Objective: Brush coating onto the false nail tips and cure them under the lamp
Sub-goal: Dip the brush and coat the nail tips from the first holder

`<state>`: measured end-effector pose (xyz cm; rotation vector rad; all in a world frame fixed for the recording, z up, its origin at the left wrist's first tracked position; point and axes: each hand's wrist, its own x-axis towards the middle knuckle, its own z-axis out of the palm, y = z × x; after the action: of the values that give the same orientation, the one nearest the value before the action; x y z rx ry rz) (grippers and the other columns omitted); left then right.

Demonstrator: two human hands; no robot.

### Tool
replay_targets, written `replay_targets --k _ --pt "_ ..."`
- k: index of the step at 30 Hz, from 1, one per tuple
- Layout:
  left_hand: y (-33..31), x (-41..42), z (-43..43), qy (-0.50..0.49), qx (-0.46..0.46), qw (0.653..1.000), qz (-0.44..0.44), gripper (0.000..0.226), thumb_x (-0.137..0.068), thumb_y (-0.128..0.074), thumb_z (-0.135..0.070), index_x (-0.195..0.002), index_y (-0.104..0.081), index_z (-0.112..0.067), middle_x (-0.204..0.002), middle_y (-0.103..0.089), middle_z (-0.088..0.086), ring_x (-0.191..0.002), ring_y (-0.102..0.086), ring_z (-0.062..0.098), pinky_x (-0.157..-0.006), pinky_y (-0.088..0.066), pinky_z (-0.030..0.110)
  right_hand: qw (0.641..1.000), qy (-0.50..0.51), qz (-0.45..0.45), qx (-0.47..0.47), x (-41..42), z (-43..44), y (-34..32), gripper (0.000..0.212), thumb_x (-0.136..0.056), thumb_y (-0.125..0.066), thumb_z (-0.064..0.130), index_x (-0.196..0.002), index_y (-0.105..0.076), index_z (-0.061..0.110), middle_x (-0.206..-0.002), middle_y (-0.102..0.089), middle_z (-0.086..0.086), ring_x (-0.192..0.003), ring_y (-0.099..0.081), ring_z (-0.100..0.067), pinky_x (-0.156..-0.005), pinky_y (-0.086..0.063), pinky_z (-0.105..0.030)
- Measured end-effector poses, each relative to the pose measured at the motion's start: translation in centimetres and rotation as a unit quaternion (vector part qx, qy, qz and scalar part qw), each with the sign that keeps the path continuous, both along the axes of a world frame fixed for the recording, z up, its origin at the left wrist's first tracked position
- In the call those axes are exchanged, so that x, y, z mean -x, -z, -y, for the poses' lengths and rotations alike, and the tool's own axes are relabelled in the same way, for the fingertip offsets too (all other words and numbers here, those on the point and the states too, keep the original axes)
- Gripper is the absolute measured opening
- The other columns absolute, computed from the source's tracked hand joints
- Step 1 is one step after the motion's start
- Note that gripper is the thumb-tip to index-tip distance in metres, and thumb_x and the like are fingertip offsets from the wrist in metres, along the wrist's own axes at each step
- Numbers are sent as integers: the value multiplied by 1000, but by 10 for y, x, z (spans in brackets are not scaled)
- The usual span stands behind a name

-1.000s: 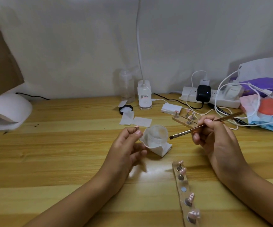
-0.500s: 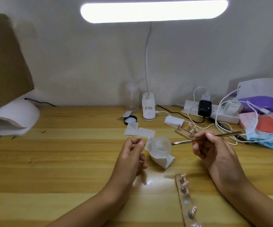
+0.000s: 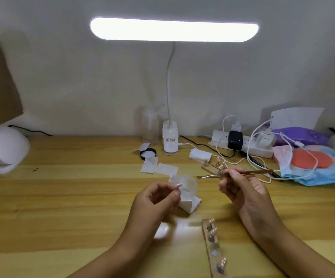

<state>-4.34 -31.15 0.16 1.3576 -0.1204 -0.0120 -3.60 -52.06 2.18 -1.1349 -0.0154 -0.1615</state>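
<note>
Nothing really readable here. The lamp base (image 3: 170,140) at the back middle of the counter (image 3: 62,197) has a small sticker with red and dark print, but it's way too blurry to make out. The blue packet (image 3: 327,173) at the right edge has some print too, equally illegible.

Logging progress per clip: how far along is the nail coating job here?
Done: jar open, one strip slot empty, so a tip looks lifted off. In hand: left hand pinches that tip by the jar; right hand holds the brush level, not touching it. Left: brushing this tip, perhaps the strip's others, then curing; the curing lamp sits at far left.
</note>
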Motion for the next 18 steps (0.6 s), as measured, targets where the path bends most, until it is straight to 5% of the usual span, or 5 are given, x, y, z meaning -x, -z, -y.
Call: replay_targets --k 13,18 --pt "-1 0 2 -11 -41 999 -1 8 -76 -79 -26 -79 -71 -26 -81 -72 -3 -73 -63 8 -68 -50 24 995 -33 43 80 0 -7 3 24 -81 -55 16 -97 -63 0 -73 -68 -14 -70 -68 -21 -69 -57 -25" --pt "-4 1 2 6 -52 999 -8 15 -65 -75 -37 -79 -73 -30 -77 -72 -5 -70 -63 7 -69 -48 27 998 -11 38 47 -5 -4 4 21 -81 -52 13 -78 -73 13 -72 -67 -13 -68 -68 -21 -65 -58 -24"
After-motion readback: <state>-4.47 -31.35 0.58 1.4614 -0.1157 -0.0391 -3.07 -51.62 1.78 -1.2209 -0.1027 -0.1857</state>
